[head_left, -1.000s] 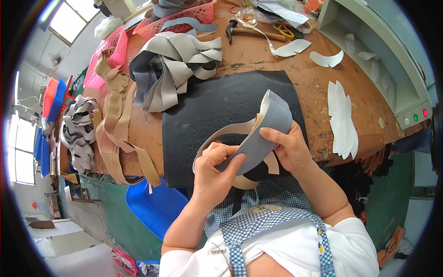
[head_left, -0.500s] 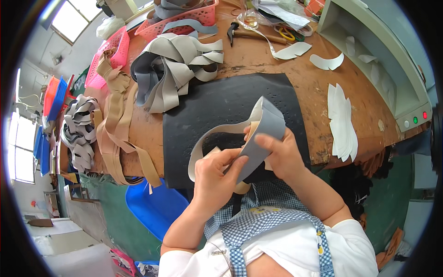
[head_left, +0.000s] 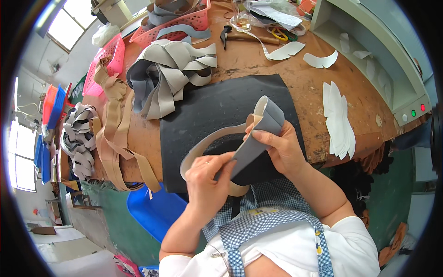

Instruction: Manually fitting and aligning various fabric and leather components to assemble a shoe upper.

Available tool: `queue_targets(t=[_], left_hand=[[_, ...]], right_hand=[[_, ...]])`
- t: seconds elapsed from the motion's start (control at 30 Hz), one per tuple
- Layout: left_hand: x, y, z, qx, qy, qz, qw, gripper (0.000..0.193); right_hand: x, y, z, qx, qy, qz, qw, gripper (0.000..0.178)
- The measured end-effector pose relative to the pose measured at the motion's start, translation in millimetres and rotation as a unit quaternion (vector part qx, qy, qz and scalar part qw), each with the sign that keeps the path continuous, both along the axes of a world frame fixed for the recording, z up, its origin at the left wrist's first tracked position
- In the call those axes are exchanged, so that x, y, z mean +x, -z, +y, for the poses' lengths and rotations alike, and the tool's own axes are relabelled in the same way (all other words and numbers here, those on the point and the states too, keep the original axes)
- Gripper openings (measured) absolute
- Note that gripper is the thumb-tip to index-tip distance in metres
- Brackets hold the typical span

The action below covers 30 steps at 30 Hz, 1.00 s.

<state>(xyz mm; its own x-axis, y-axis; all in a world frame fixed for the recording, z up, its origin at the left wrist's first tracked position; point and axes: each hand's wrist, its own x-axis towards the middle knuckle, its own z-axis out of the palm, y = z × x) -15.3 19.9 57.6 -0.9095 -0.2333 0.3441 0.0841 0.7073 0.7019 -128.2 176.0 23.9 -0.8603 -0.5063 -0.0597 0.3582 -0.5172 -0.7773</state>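
Above the black mat (head_left: pixel 203 108) I hold a long grey strip (head_left: pixel 253 150), looped over, with a pale beige inner side. My right hand (head_left: pixel 287 150) pinches its upper part, thumb on the grey face and fingertips behind it. Lower down, my left hand (head_left: pixel 206 179) has thumb and index finger closed on the strip's edge. The rest of the loop curves round behind my left hand. Part of the strip under the left hand is hidden.
Piled strips, grey (head_left: pixel 170 69) and tan (head_left: pixel 117 134), lie left of the mat. White cut pieces (head_left: pixel 339 122) lie to the right, near a grey machine housing (head_left: pixel 401 99). Pink baskets (head_left: pixel 196 21), a hammer (head_left: pixel 249 37) and a glass (head_left: pixel 241 21) stand or lie farther back.
My left hand has slid a little left and down along the strip. My right hand still grips the upper part. The view has shifted slightly.
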Motion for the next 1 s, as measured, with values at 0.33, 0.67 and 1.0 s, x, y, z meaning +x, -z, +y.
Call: queue_targets(t=[0.33, 0.67, 1.0], left_hand=[[-25.1, -9.0, -15.6, -0.055, 0.035, 0.024, 0.998, 0.031], [-22.5, 24.9, -2.3, 0.094, 0.022, -0.084, 0.992, 0.022], [-32.2, 25.0, 12.1, 0.223, 0.004, -0.104, 0.969, 0.021]], right_hand=[[4.1, 18.4, -22.8, 0.006, 0.009, 0.097, 0.995, 0.022], [-8.0, 20.2, 2.5, 0.036, -0.036, -0.012, 0.999, 0.032], [-3.2, 23.8, -2.1, 0.032, 0.006, 0.001, 0.999, 0.033]])
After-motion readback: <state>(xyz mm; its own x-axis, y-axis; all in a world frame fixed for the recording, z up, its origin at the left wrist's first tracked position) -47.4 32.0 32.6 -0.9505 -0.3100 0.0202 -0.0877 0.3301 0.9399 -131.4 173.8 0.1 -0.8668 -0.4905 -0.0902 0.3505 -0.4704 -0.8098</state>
